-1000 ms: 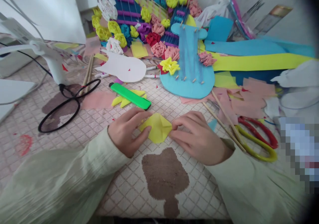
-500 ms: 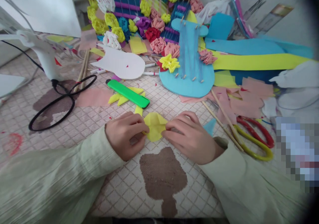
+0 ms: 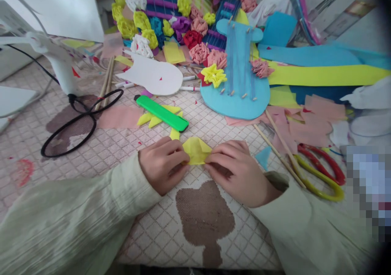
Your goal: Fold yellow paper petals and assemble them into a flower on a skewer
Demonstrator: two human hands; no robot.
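Between my hands is a small piece of yellow crepe-like paper (image 3: 197, 150), its lower edge straight and folded, its top coming to a blunt peak. My left hand (image 3: 165, 163) pinches its left end, fingers curled with the thumb below. The right end is pinched by my right hand (image 3: 236, 171) in the same way. Just beyond lies a green glue-stick-like or marker-shaped case (image 3: 162, 113) with black ends, on top of folded yellow paper strips (image 3: 149, 118). A light blue paper scrap (image 3: 263, 157) rests beside my right hand.
A blue guitar-shaped cutout (image 3: 241, 91) with paper flowers stands beyond my hands. Red and yellow-handled scissors (image 3: 325, 181) and wooden sticks (image 3: 279, 155) lie to the right. At left are a black cable loop (image 3: 69, 136) and a white stand (image 3: 62, 71). Pink paper squares (image 3: 314, 120) are scattered at right.
The lower part of the yellow paper is folded up, so its rounded bottom now shows a straight edge. Both hands still pinch its ends. The whole view has shifted slightly.
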